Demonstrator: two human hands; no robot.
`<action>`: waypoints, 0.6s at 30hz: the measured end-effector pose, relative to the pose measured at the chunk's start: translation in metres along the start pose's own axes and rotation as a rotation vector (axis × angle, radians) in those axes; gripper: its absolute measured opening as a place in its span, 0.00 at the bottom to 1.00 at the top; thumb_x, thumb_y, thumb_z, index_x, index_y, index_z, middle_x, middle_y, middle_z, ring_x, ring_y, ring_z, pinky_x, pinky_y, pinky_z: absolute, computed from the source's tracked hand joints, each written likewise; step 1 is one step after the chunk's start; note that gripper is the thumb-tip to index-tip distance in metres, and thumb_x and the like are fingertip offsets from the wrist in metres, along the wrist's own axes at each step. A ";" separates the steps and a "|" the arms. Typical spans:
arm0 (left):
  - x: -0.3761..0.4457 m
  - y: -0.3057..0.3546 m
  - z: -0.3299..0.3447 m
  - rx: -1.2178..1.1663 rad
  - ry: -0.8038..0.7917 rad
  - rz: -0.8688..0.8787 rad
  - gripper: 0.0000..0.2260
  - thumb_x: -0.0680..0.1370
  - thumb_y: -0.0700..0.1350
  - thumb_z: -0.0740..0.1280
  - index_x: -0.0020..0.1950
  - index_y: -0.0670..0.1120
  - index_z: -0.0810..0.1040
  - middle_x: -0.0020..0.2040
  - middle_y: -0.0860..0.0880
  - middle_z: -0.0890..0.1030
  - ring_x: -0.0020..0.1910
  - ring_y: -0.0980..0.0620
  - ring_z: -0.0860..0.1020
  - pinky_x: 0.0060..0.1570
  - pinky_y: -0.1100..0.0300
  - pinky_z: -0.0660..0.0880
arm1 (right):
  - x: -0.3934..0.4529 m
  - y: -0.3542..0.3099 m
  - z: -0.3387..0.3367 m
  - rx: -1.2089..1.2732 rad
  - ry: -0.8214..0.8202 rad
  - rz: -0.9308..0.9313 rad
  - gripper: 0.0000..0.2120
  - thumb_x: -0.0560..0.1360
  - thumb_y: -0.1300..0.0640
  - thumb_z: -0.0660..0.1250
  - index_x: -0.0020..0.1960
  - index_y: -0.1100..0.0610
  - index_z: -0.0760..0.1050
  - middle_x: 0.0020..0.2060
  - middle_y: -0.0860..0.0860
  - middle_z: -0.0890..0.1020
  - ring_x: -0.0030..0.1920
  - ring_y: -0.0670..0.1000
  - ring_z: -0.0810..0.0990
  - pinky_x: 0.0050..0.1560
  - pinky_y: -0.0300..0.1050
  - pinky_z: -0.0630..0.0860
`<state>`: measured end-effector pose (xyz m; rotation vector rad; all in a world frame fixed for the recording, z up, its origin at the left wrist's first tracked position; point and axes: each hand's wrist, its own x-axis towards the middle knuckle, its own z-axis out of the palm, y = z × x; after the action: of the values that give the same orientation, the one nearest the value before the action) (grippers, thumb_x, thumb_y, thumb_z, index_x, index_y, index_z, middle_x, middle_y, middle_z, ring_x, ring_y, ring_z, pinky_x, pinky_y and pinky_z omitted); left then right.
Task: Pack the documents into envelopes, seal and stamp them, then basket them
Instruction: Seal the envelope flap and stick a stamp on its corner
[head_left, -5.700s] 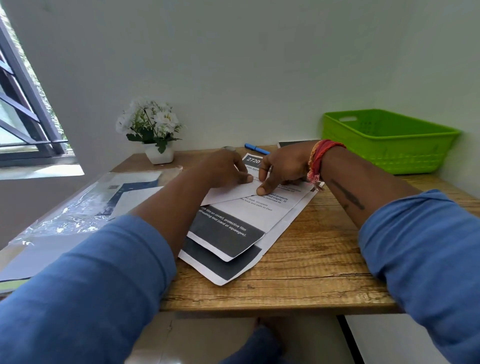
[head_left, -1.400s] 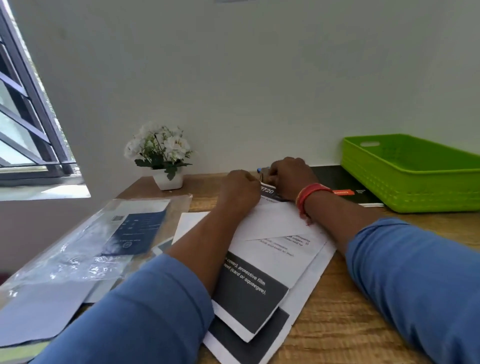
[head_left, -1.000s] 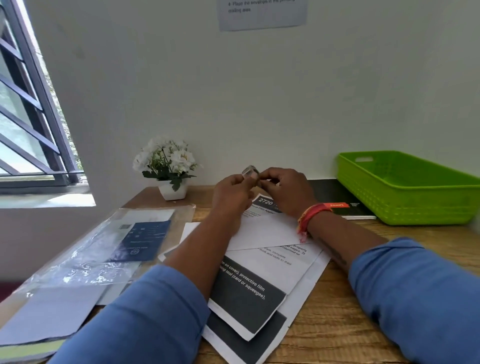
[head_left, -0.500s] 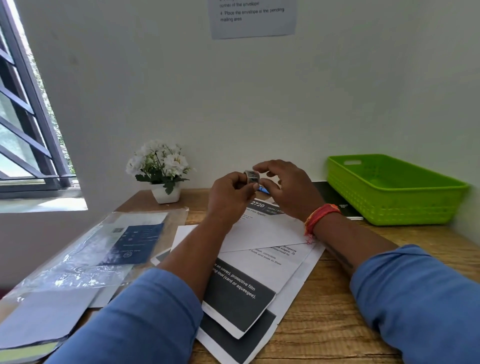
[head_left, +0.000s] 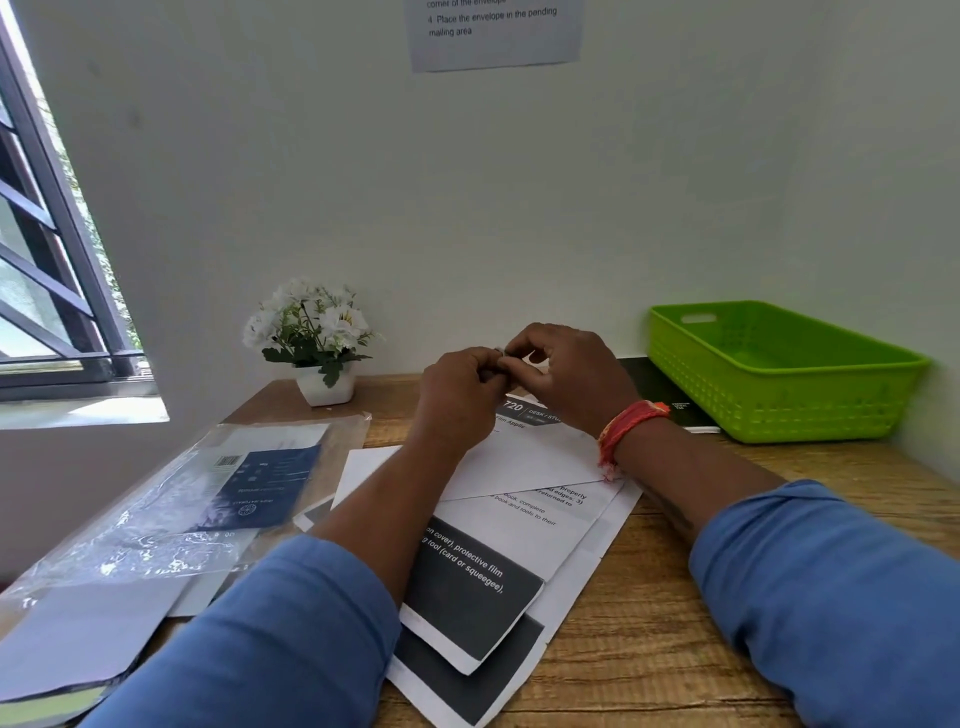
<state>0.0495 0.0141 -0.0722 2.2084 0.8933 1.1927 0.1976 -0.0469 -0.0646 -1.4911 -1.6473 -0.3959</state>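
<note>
Tiny gray thing (head_left: 500, 355) pinched between fingers of both hands, too small to tell what. Left hand (head_left: 457, 387) and right hand (head_left: 566, 376) curled together, raised just above envelope (head_left: 524, 460) lying on papers (head_left: 483, 587) on surface (head_left: 649, 623). Green basket (head_left: 779, 410) off right, flowers (head_left: 311, 332) back left.

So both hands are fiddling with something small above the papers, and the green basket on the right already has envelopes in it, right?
Not quite. The head view shows the green basket holding no envelopes. The rest stands: the left hand and right hand pinch something small between them above the papers.
</note>
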 end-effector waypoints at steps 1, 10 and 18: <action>0.000 0.001 0.000 0.026 0.007 0.013 0.04 0.77 0.45 0.71 0.50 0.50 0.86 0.38 0.52 0.85 0.39 0.52 0.82 0.45 0.54 0.79 | 0.000 0.000 0.001 0.012 0.008 0.007 0.07 0.75 0.45 0.70 0.48 0.48 0.81 0.43 0.41 0.84 0.43 0.45 0.81 0.47 0.47 0.78; -0.003 0.003 -0.002 0.005 -0.013 0.000 0.04 0.75 0.44 0.75 0.41 0.51 0.84 0.35 0.52 0.84 0.39 0.48 0.83 0.47 0.51 0.80 | -0.002 -0.003 0.001 0.134 0.095 0.097 0.05 0.76 0.54 0.71 0.42 0.54 0.82 0.38 0.45 0.84 0.39 0.46 0.82 0.43 0.43 0.78; -0.004 0.003 0.000 0.040 0.012 0.029 0.03 0.77 0.46 0.74 0.47 0.47 0.86 0.38 0.49 0.85 0.40 0.47 0.82 0.46 0.50 0.80 | -0.006 -0.006 -0.001 0.169 0.021 0.078 0.04 0.76 0.56 0.71 0.48 0.53 0.84 0.41 0.43 0.85 0.40 0.42 0.84 0.44 0.36 0.78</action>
<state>0.0490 0.0089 -0.0722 2.2558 0.9003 1.2132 0.1923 -0.0525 -0.0667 -1.4146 -1.5606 -0.2238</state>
